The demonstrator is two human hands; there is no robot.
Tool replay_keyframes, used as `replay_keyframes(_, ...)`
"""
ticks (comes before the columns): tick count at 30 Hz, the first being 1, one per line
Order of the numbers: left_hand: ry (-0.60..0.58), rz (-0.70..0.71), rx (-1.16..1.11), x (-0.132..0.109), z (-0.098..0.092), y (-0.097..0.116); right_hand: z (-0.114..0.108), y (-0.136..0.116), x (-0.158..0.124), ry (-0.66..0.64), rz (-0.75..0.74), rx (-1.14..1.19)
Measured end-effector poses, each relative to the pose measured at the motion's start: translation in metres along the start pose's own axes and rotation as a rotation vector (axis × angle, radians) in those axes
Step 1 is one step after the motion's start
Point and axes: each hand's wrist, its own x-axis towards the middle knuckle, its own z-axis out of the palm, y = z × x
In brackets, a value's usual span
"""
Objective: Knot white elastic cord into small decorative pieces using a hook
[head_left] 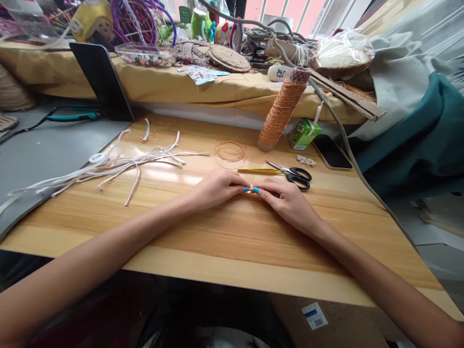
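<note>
Carton [303, 135] with straw [319, 112], fingers [267, 195] pinching thread [251, 187]

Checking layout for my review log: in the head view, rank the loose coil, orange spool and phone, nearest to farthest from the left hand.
From the left hand:
1. Loose coil, just beyond it.
2. Orange spool, back right.
3. Phone, farther right.

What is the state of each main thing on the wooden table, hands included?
Left hand: pinching a small piece
Right hand: pinching it too
White cords: loose, spread out
Copper-coloured strand: loosely coiled
Orange cord spool: standing, wound
Drink carton: upright, straw inserted
Smartphone: lying face up, dark
Scissors: lying flat, opening unclear
</note>
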Motion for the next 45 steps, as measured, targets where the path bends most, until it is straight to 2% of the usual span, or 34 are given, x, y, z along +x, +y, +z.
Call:
replay_keyframes(6,0.044,-0.097,-0.099,-0.002,0.007,0.001,0.001,0.0,0.0,0.016,0.019,0.027)
replay_keyframes(11,0.175,-0.203,-0.309,-0.003,0.01,0.005,0.007,-0.006,0.001,0.135,0.205,0.125)
replay_keyframes(14,0.172,-0.233,-0.288,-0.003,0.011,0.008,0.01,-0.007,0.001,0.191,0.292,0.225)
replay_keyframes(19,0.2,-0.29,-0.275,-0.004,0.012,0.01,0.01,-0.006,0.001,0.154,0.294,0.3)
replay_keyframes(26,0.248,-0.337,-0.504,-0.006,0.01,0.014,0.007,-0.013,0.0,0.045,0.291,0.423)
replay_keyframes(30,0.163,-0.257,-0.431,-0.008,0.007,0.017,0.006,-0.017,-0.001,0.072,0.281,0.359)
replay_keyframes(35,0.151,-0.193,-0.296,-0.008,0.005,0.017,0.004,-0.018,-0.001,0.035,0.256,0.359)
replay_keyframes(40,0.089,-0.143,-0.224,-0.005,0.005,0.018,0.003,-0.018,-0.002,0.04,0.262,0.27)
replay_keyframes(43,0.109,-0.144,-0.168,-0.005,0.004,0.018,-0.001,-0.017,-0.002,0.036,0.198,0.144)
replay_keyframes(45,0.142,-0.148,-0.101,-0.005,0.003,0.018,-0.005,-0.015,-0.001,0.107,0.135,0.015)
